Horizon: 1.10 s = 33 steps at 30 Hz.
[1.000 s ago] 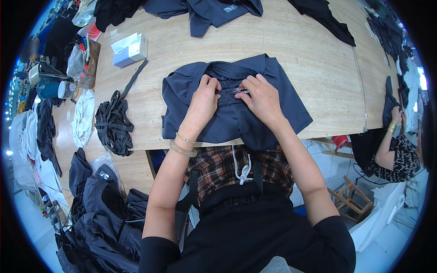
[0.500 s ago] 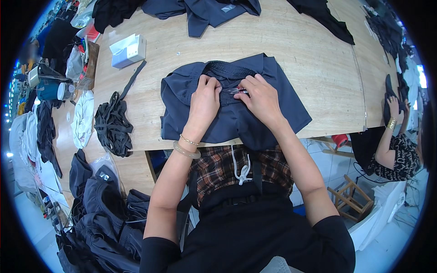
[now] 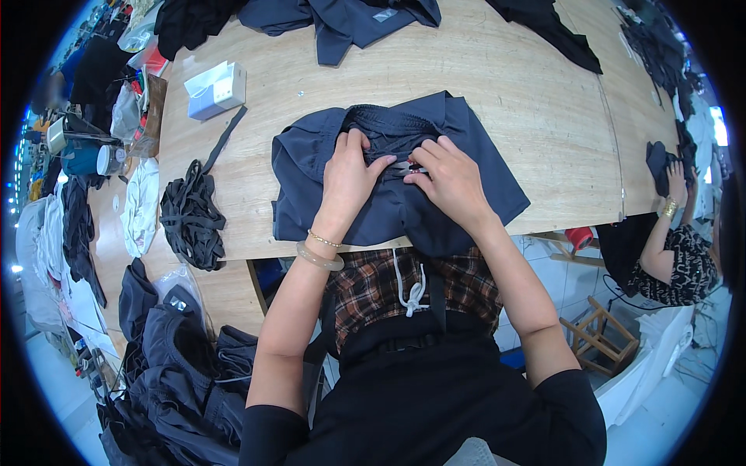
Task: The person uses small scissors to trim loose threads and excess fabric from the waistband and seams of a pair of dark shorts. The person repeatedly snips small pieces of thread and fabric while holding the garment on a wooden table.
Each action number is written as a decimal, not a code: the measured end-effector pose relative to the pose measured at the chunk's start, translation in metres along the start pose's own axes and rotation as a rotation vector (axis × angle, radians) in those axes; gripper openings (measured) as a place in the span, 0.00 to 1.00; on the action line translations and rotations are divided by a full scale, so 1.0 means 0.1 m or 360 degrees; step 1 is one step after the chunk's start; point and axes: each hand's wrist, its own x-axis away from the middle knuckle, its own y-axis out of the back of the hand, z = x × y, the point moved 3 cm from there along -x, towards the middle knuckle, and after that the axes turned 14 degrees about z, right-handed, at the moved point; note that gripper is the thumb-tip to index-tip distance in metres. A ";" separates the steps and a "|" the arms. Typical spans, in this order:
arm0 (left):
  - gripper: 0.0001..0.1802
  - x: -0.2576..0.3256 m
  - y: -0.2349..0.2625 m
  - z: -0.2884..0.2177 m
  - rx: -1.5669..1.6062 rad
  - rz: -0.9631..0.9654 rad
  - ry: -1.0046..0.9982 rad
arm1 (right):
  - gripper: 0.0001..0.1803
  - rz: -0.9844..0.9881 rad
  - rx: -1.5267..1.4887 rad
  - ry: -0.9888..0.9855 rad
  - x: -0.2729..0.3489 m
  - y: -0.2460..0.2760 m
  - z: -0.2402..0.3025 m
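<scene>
Both hands, left hand (image 3: 347, 180) and right hand (image 3: 448, 180), press on the shorts (image 3: 388, 182) at the near edge of the table (image 3: 544, 101). Bare wood lies open to the right of the shorts, up to the right edge, and in a band behind them. On the left, a heap of black cords (image 3: 190, 217) blocks the near edge; a white box (image 3: 215, 89) sits toward the far left corner. Dark garments (image 3: 342, 19) crowd the far edge.

shorts (image 3: 474, 186) on table (image 3: 544, 101), box (image 3: 215, 90) behind-left
</scene>
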 end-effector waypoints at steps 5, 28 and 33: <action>0.17 0.04 -0.05 0.16 0.0125 0.0125 -0.0133 | 0.15 0.0014 -0.0083 -0.0132 0.04 0.04 -0.05; 0.06 0.07 0.04 0.09 -0.0086 -0.0011 -0.0008 | 0.15 -0.0097 -0.0213 -0.0127 -0.15 0.02 -0.02; 0.06 0.07 0.04 0.08 -0.0084 -0.0008 0.0009 | 0.13 -0.0064 -0.0018 -0.0012 -0.24 -0.07 0.02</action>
